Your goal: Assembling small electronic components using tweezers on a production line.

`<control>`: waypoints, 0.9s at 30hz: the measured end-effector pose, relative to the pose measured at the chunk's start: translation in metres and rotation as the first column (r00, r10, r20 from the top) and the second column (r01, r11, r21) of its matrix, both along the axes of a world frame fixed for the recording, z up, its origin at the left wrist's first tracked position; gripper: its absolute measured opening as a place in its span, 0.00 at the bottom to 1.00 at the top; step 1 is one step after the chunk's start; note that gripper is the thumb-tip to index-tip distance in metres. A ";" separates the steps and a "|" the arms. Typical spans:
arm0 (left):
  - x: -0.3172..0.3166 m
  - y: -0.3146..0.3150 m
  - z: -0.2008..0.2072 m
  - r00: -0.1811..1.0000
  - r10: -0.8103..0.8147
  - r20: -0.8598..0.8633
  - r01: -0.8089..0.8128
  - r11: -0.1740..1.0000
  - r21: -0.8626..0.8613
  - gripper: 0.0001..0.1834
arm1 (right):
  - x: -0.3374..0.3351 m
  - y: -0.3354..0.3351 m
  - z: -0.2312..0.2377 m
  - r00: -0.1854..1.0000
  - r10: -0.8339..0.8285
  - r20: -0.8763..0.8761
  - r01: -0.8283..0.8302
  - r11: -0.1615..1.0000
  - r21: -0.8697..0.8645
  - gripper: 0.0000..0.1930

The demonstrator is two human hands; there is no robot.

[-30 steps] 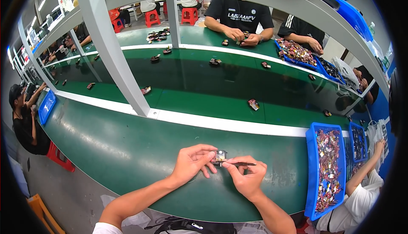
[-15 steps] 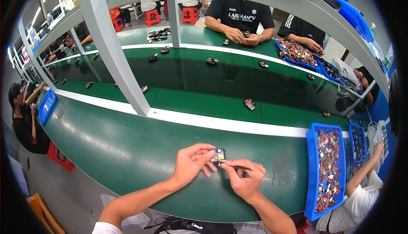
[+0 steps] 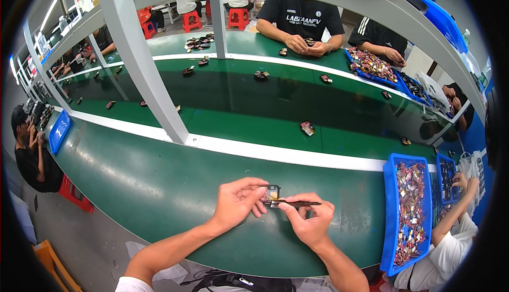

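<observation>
My left hand (image 3: 236, 202) pinches a small black-framed electronic part (image 3: 273, 191) by its left edge, just above the green bench. Inside the frame are pale and yellowish bits too small to name. In my right hand (image 3: 310, 220) is a pair of dark tweezers (image 3: 305, 203), held almost level between thumb and fingers. Their tip points left and reaches the lower edge of the part. My fingers hide some of both things.
At right stands a blue tray (image 3: 389, 218) heaped with small coloured parts. A smaller blue tray (image 3: 448, 159) lies beyond it, near a co-worker's hands (image 3: 466, 183). A conveyor (image 3: 228, 101) carries scattered parts behind a white rail (image 3: 254, 153). A grey post (image 3: 140, 58) rises at left.
The tweezers have swung to lie flatter, their tip at the part's lower edge. Parts on the conveyor have shifted slightly left. At right, the co-worker's second hand has appeared over the smaller tray.
</observation>
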State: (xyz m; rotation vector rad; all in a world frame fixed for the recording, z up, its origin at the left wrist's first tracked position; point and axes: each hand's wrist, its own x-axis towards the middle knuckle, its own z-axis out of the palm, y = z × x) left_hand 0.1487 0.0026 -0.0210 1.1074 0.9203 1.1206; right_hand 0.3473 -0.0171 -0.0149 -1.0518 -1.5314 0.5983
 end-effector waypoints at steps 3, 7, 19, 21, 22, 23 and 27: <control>0.000 -0.001 0.000 1.000 0.009 -0.027 -0.009 1.000 -0.001 0.13 | 0.001 0.001 -0.001 0.999 0.008 0.041 -0.010 0.999 0.036 0.08; 0.000 -0.002 -0.001 1.000 -0.005 -0.029 0.006 1.000 0.023 0.12 | -0.001 0.001 0.001 0.998 0.028 0.055 -0.031 0.998 0.054 0.08; -0.002 0.003 -0.001 0.998 -0.054 0.018 0.055 0.996 -0.066 0.13 | 0.001 0.005 -0.001 0.991 0.098 0.088 -0.111 0.982 0.151 0.07; -0.003 0.004 -0.003 0.998 -0.059 0.029 0.061 0.995 -0.082 0.13 | 0.001 0.005 -0.002 0.988 0.115 0.104 -0.133 0.975 0.180 0.08; -0.004 0.004 -0.003 0.997 -0.075 0.028 0.077 0.992 -0.104 0.13 | 0.001 0.005 -0.002 0.984 0.131 0.121 -0.154 0.966 0.208 0.08; -0.004 0.004 -0.003 0.996 -0.090 0.027 0.093 0.988 -0.125 0.14 | 0.000 0.006 -0.003 0.984 0.132 0.121 -0.155 0.966 0.209 0.08; 0.000 0.004 0.004 0.992 -0.122 -0.026 0.119 0.987 -0.112 0.14 | 0.001 0.006 -0.005 0.979 0.094 0.181 -0.143 0.950 0.277 0.08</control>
